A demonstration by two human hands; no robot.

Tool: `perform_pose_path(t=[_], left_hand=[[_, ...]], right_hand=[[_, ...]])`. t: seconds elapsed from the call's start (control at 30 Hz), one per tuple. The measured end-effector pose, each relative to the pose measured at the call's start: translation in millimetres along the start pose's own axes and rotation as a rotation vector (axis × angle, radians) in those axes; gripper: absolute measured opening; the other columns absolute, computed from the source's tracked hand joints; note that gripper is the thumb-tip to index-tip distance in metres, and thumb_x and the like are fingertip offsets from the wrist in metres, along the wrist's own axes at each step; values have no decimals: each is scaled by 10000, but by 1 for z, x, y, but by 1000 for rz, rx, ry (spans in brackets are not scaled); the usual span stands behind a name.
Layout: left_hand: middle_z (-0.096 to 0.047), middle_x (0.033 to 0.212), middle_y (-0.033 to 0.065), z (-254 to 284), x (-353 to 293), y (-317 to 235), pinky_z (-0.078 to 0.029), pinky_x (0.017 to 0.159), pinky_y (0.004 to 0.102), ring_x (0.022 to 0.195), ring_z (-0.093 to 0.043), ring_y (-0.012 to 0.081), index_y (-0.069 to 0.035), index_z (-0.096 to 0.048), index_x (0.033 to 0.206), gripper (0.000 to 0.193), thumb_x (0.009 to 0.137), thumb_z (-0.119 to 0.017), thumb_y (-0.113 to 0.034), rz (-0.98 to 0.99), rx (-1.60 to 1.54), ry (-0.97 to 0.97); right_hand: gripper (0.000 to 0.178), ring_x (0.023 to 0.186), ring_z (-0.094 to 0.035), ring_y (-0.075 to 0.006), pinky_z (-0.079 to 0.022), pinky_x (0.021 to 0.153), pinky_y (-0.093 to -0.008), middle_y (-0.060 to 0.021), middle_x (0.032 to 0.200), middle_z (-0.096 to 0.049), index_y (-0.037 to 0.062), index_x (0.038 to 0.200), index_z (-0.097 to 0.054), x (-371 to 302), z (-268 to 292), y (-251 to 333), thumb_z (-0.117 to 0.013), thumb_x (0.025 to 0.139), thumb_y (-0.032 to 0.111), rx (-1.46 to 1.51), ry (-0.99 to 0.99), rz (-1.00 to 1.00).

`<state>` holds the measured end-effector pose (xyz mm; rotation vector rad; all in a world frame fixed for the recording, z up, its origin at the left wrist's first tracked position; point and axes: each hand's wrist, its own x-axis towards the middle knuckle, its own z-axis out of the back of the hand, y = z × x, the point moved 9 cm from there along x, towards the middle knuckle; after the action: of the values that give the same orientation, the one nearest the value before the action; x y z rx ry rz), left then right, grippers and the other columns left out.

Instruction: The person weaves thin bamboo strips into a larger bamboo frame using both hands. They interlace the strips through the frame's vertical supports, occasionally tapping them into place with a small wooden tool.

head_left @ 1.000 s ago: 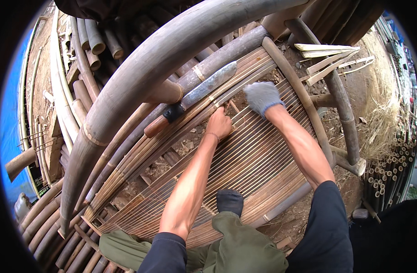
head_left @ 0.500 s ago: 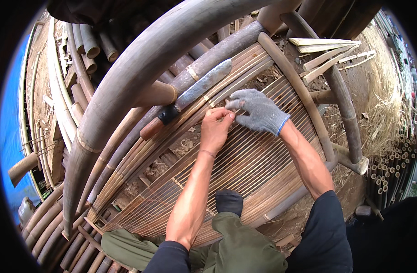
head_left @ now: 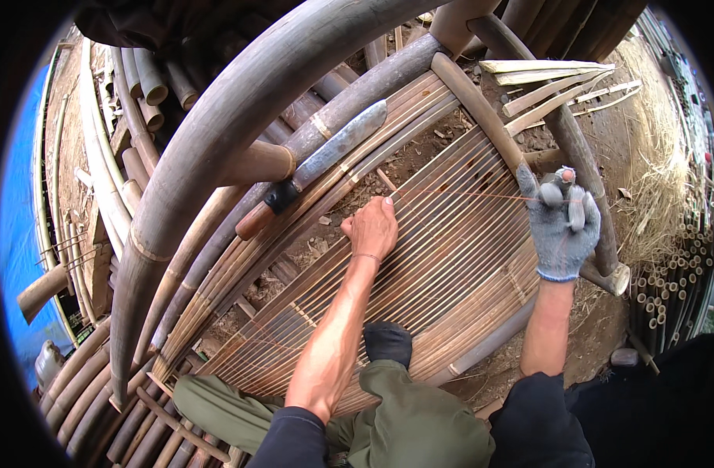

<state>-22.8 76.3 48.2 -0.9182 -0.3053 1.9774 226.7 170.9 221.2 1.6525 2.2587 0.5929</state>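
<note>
A thin reddish string (head_left: 466,192) runs taut between my two hands. My bare left hand (head_left: 372,228) is closed in a fist on its left end, over the edge of the bamboo slats. To the right, my right hand (head_left: 561,226), in a grey knit glove with worn fingertips, has fingers curled around the other end. Beneath both lies a bamboo seat frame with narrow parallel slats (head_left: 450,226), some fixed and some loose along its far side. A machete (head_left: 337,148) with a wooden handle rests on the far slats, beyond my left hand.
A thick curved bamboo pole (head_left: 209,117) arches over the far left. Split bamboo pieces (head_left: 544,78) lie at the upper right, beside shavings (head_left: 653,179). Bundled bamboo tubes (head_left: 669,281) stack at the right. My foot (head_left: 387,343) stands on the slats.
My hands were together over the slats; the right hand has pulled away to the right, drawing the string out straight. The left hand has lowered slightly and closed into a fist.
</note>
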Motion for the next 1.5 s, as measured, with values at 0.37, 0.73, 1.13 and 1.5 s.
perform_pose_path(t=[0.37,0.73,1.13,1.5], left_hand=[[-691,968,120,1,-2,8,-297,970,506,998,-612,333,-110,-648,1071,273,1009,-473,-309,-24,-129,-54],[-631,1230,172,-9,15,3,-315,945,551,1136,-559,404,-120,-609,1121,345,1002,-389,-357,108,-78,280],[-713,1023,149,-6,8,-5,-324,937,583,1033,-633,369,-157,-677,1076,295,1001,-443,-320,19,-35,111],[-592,1107,139,66,-55,25,-429,946,442,1057,-546,339,-40,-627,1099,207,898,-588,-67,-344,-378,-445]], right_hand=[[295,804,-671,-393,-542,675,-494,-207,837,-672,19,845,-675,-2,59,-104,-484,958,214,-2332,757,-827],[262,753,-666,-370,-535,640,-482,-183,804,-666,38,874,-642,5,40,-118,-475,966,218,-2323,599,-521],[180,820,-636,-311,-522,737,-393,-119,920,-654,76,1055,-646,-91,-16,-147,-566,929,178,-1765,863,-36],[110,781,-582,-399,-452,679,-483,-177,821,-607,76,953,-594,-71,87,-83,-549,862,120,-2187,1099,-436]])
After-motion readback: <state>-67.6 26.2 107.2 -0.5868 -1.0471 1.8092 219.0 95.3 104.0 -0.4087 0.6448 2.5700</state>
